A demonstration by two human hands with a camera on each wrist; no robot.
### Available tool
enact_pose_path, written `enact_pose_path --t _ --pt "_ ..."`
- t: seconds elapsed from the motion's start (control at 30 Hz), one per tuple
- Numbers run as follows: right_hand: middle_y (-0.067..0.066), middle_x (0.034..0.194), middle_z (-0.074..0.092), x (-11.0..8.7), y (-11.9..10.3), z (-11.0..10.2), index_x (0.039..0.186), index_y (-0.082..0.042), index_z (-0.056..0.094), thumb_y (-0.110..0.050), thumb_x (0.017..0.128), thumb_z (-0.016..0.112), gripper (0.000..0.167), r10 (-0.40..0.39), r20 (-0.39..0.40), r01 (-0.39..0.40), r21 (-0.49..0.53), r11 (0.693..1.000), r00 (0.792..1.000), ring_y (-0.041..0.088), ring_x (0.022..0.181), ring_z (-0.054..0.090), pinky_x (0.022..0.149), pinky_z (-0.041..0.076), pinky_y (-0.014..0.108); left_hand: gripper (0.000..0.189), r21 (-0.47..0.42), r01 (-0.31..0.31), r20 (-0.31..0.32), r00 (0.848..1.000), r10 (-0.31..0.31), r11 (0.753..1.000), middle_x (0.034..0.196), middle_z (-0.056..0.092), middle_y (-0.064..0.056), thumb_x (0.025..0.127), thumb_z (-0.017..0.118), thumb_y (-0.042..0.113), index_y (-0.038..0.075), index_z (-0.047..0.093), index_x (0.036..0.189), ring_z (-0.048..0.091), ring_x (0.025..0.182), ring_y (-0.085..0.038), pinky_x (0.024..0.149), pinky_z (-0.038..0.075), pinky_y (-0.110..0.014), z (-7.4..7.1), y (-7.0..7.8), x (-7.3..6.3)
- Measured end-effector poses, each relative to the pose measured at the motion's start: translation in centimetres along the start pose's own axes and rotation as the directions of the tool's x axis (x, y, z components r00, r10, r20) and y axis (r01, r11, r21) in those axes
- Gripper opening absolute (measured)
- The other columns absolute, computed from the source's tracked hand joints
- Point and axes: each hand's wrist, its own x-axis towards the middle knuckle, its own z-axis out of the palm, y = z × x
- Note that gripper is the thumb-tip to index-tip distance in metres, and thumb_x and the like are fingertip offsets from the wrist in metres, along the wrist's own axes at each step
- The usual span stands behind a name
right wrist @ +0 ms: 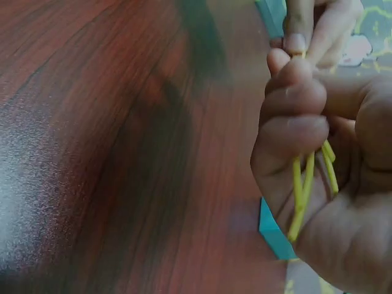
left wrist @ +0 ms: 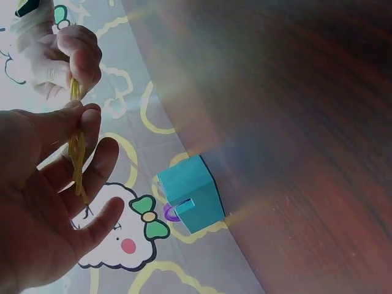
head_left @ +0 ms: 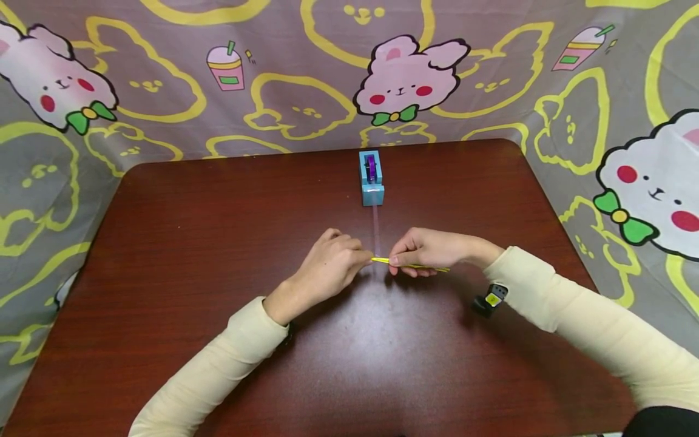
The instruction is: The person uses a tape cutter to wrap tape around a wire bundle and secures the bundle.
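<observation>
A thin bundle of yellow cord [head_left: 380, 260], folded into several strands, is held between both hands above the table. My left hand [head_left: 335, 261] pinches it between thumb and forefinger; in the left wrist view its other fingers spread loosely beside the strands. My right hand [head_left: 423, 249] grips it close by, fingers curled over it, with looped strands [right wrist: 299, 190] coming out below the fingers. A light blue tape dispenser [head_left: 373, 195] with a purple roll [head_left: 371, 168] stands beyond the hands. From it a faint, clear strip [head_left: 375, 227] runs toward the cord; whether they touch I cannot tell.
The dark reddish wooden table [head_left: 246, 206] spreads out around the hands. A patterned cloth [head_left: 306, 54] with rabbit faces hangs behind its far edge and along both sides. Strapped at my right wrist is a small black device [head_left: 491, 298].
</observation>
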Motion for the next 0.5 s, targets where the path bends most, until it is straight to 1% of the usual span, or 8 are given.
enact_pose_path --t 0.13,0.23,0.33,0.43,0.5 --pt "0.007 0.063 0.057 -0.3 -0.1 0.6 0.093 0.003 0.069 -0.011 0.106 0.051 0.027 -0.068 -0.063 0.06 -0.122 0.991 0.996 0.011 0.047 0.046 0.044 0.038 0.022 0.004 -0.027 0.013 0.003 1.0 -0.013 1.0 0.075 0.062 0.005 0.093 0.074 0.019 0.017 0.077 0.091 0.061 0.074 -0.015 0.086 0.044 -0.041 0.0 -0.1 -0.1" --pt "0.001 0.062 0.056 -0.4 -0.1 1.1 0.092 -0.001 0.07 -0.011 0.105 0.053 0.024 -0.128 -0.116 0.098 -0.232 0.968 0.985 0.009 0.052 0.047 0.049 0.039 0.023 0.005 -0.042 0.024 0.009 1.0 -0.024 0.999 0.077 0.065 0.005 0.093 0.075 0.019 0.017 0.079 0.095 0.062 0.075 -0.014 0.085 0.045 -0.041 0.0 -0.1 -0.1" --pt "-0.007 0.062 0.055 -0.5 0.2 1.6 0.092 -0.006 0.072 -0.012 0.104 0.056 0.021 -0.198 -0.163 0.131 -0.352 0.927 0.967 0.006 0.056 0.049 0.054 0.042 0.024 0.007 -0.06 0.041 0.012 0.999 -0.04 0.997 0.079 0.067 0.005 0.092 0.076 0.02 0.015 0.08 0.096 0.063 0.076 -0.013 0.085 0.045 -0.041 0.0 -0.2 -0.1" --pt "-0.012 0.063 0.052 -0.5 0.4 2.0 0.092 -0.007 0.072 -0.013 0.104 0.057 0.02 -0.273 -0.193 0.162 -0.451 0.878 0.942 0.004 0.058 0.048 0.057 0.044 0.025 0.009 -0.087 0.064 0.018 0.998 -0.063 0.994 0.08 0.069 0.005 0.092 0.076 0.02 0.014 0.08 0.097 0.064 0.076 -0.012 0.085 0.046 -0.041 0.2 -0.4 0.0" --pt "-0.013 0.064 0.051 -0.5 0.6 2.3 0.091 -0.008 0.071 -0.013 0.104 0.058 0.019 -0.326 -0.205 0.182 -0.513 0.839 0.923 0.003 0.059 0.047 0.057 0.044 0.026 0.01 -0.111 0.087 0.029 0.996 -0.084 0.99 0.082 0.07 0.005 0.091 0.077 0.021 0.014 0.08 0.097 0.065 0.076 -0.011 0.085 0.046 -0.041 0.3 -0.5 0.0"
